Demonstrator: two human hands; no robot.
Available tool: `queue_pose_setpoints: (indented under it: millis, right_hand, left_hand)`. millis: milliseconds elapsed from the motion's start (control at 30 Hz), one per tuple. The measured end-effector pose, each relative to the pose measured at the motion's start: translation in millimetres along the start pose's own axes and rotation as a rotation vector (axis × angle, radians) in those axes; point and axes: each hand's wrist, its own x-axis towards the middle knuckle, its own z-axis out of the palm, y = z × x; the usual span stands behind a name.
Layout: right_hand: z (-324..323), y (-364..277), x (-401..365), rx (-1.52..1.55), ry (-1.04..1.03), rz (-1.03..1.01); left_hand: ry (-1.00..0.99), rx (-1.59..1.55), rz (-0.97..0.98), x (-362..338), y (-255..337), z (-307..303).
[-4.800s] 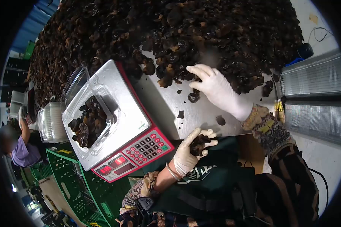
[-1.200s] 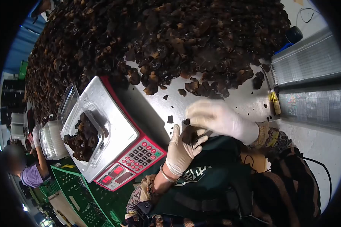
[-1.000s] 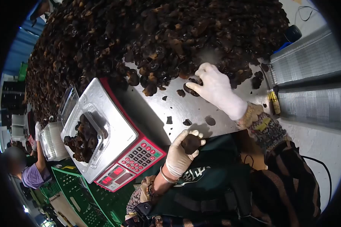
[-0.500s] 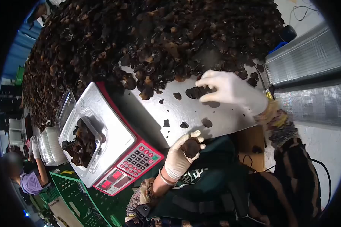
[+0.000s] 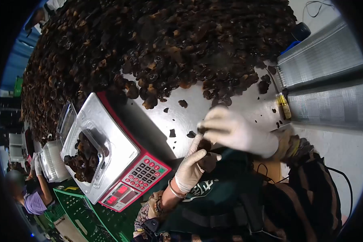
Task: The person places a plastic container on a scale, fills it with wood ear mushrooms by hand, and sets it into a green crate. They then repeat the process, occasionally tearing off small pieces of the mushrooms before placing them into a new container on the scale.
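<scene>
My left hand (image 5: 190, 169), in a pale glove, is closed around dark wood ear mushrooms (image 5: 208, 162) just past the table's near edge. My right hand (image 5: 240, 133), also gloved and blurred by motion, is right beside it, fingers bent, with a dark mushroom piece (image 5: 201, 130) at the fingertips. Small mushroom scraps (image 5: 172, 133) lie on the metal table (image 5: 157, 117) near both hands. Beyond them spreads a large heap of wood ear mushrooms (image 5: 157, 44). On my left, a clear plastic box of mushrooms (image 5: 84, 157) rests on a red and silver scale (image 5: 121, 149).
Stacked clear trays (image 5: 322, 60) stand at the right, with a yellow-handled tool (image 5: 284, 105) beside them. A green crate (image 5: 82, 209) is below the scale. More clear boxes (image 5: 54, 161) and another person (image 5: 32, 197) are at the far left.
My right hand has come from the heap's edge down toward my left hand. The left hand's fingers have shifted over the mushrooms. The view has moved slightly.
</scene>
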Motion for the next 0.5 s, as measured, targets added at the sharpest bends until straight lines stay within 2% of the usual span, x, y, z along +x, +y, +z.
queue_pose_setpoints:
  millis: [33, 67, 133, 200, 233, 267, 333, 500]
  right_hand:
    - [20.0, 3.5, -12.7, -0.081, -0.059, 0.108]
    - [29.3, 1.2, -20.5, -0.382, -0.017, -0.039]
    - [28.8, 3.5, -22.2, -0.318, 0.070, -0.106]
    - [18.4, 13.8, -23.4, -0.082, 0.201, 0.108]
    - [6.4, 5.3, -20.0, -0.168, 0.207, 0.308]
    - [-0.2, 13.3, -18.2, -0.456, 0.246, 0.305]
    - [-1.6, 40.8, -18.4, -0.791, 0.294, 0.334]
    - [-10.3, 43.6, -21.8, -0.456, 0.235, 0.191]
  left_hand:
    - [0.033, -0.006, -0.018, -0.9, -1.2, -1.5]
    - [0.067, -0.013, -0.035, -1.7, -2.4, -4.1]
    - [0.055, -0.116, -0.008, -1.9, -6.8, -19.1]
    - [0.072, -0.165, 0.041, -1.6, -12.7, -28.3]
    - [0.087, -0.174, 0.044, -1.0, -13.8, -28.4]
    - [0.055, -0.146, 0.071, 1.3, -13.8, -27.5]
    - [-0.005, -0.099, 0.132, 6.1, -14.4, -25.0]
    - [0.115, 0.063, 0.071, -0.6, -7.7, -19.0]
